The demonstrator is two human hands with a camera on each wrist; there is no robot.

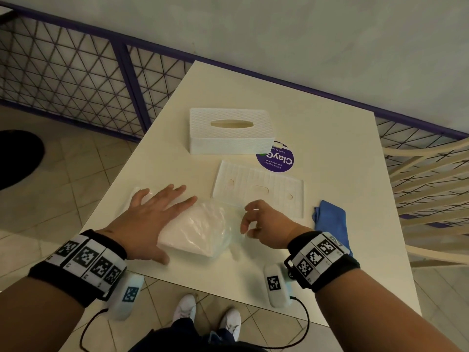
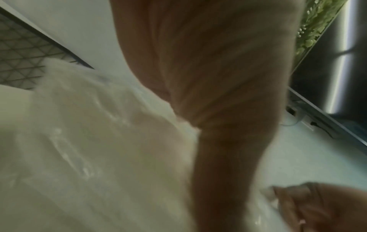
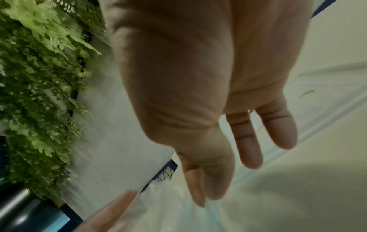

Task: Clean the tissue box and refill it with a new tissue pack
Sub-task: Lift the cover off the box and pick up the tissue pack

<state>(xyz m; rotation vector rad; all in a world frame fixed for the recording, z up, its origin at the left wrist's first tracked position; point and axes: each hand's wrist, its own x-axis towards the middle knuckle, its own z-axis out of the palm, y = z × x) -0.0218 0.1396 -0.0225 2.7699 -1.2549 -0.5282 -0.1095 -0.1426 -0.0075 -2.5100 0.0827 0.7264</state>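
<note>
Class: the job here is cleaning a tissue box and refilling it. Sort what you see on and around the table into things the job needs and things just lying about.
Part of the job:
tissue box
box base plate
tissue pack, under the left hand
blue cloth
right hand, pinching the pack's wrapper

Just there:
round purple sticker
chair
mesh fence

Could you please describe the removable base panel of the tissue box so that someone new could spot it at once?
On the cream table, nearer the person than the white tissue box, lies the base panel, flat. A blue cloth lies to its right. Unlike the boxy cover, it is a thin ribbed white plate with three holes.
</note>
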